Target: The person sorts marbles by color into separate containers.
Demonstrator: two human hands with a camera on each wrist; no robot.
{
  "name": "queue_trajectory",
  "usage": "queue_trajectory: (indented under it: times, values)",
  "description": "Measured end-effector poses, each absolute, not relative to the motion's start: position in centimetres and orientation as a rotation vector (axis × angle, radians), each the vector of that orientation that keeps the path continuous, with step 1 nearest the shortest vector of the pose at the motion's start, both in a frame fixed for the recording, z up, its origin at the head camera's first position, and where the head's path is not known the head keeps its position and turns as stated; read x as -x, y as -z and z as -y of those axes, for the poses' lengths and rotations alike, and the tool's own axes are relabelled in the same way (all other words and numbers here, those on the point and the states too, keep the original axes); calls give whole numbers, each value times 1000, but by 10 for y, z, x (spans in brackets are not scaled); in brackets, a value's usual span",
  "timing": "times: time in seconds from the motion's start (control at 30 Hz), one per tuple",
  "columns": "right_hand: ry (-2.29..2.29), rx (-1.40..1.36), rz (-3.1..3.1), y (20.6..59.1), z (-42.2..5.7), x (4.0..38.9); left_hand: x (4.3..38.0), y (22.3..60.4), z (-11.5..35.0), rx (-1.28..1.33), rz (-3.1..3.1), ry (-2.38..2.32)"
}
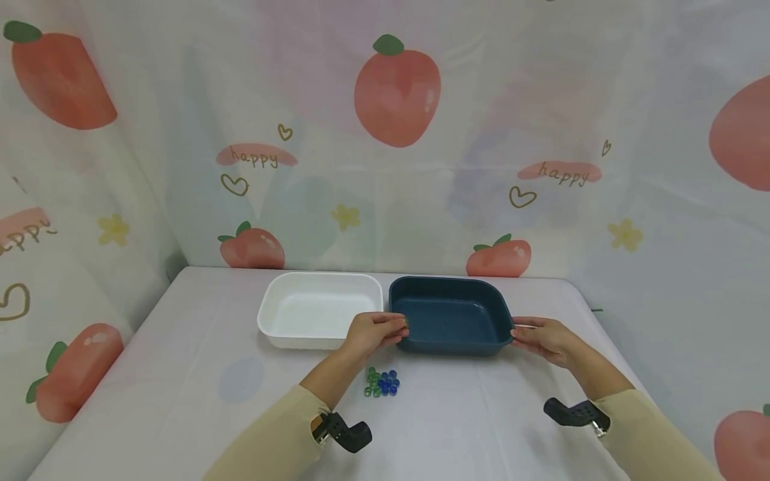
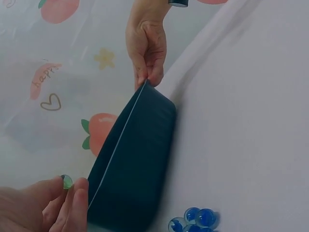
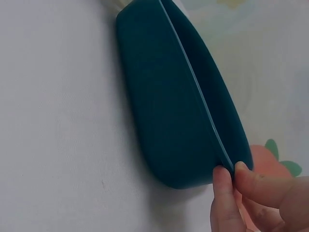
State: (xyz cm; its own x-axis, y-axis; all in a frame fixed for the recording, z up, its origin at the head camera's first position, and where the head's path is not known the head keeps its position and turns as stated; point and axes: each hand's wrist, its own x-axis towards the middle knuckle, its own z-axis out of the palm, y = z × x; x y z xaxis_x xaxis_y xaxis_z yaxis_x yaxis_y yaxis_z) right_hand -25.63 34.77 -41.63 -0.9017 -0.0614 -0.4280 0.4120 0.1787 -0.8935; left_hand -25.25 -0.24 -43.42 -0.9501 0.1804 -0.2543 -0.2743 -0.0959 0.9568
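My left hand (image 1: pixel 373 333) is at the left end of a dark teal rectangular tray (image 1: pixel 454 319). Between its thumb and fingertips it pinches a green glass marble (image 2: pixel 66 181), raised about rim height in the left wrist view. At the tray's opposite end, my right hand (image 1: pixel 546 342) grips the rim, thumb on one side and fingers (image 3: pixel 223 186) on the other. Green marbles (image 1: pixel 371 378) and blue marbles (image 1: pixel 389 383) lie in a small cluster on the table in front of the tray, just below my left hand.
A white rectangular tray (image 1: pixel 321 304) stands left of the teal one, both near the back of the white-covered table (image 1: pixel 180 374). Fruit-printed cloth (image 1: pixel 397 200) hangs behind and at the sides. Each wrist wears a black camera mount (image 1: pixel 345 433).
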Motion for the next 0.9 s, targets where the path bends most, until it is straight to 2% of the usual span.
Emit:
queue_trajectory:
  times: [0.9]
  values:
    - [1827,-335,-1999,419,-351,258,255,437,-9,166,-2144,-2018]
